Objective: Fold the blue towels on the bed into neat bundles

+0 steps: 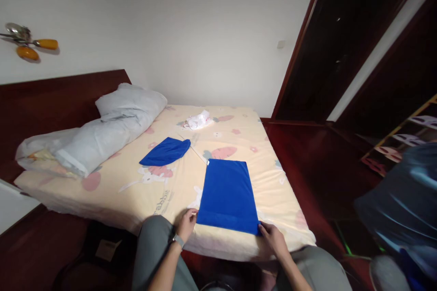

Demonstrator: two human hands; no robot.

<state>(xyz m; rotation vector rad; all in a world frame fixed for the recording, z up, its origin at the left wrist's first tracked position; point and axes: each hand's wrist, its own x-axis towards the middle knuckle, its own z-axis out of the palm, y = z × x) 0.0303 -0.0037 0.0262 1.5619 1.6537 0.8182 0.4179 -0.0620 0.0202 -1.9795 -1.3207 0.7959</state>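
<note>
A blue cloth [227, 193] lies spread flat near the front edge of the bed, with a small white tag at its far left corner. At its near left corner, my left hand [186, 225] is closed in a pinch on the edge. My right hand [273, 237] pinches the near right corner between thumb and fingers. Along the near side runs a band that looks like a folded strip. Farther left rests a second blue cloth [165, 152], bunched into a rounded shape and apart from both hands.
A crumpled white plastic bag [198, 120] sits toward the bed's far side. The bed [287, 204] has a patterned sheet, with a grey quilt [116, 122] heaped by the headboard [68, 95]. To the right stand a shoe rack [398, 129] and a dark fabric-covered thing [403, 200].
</note>
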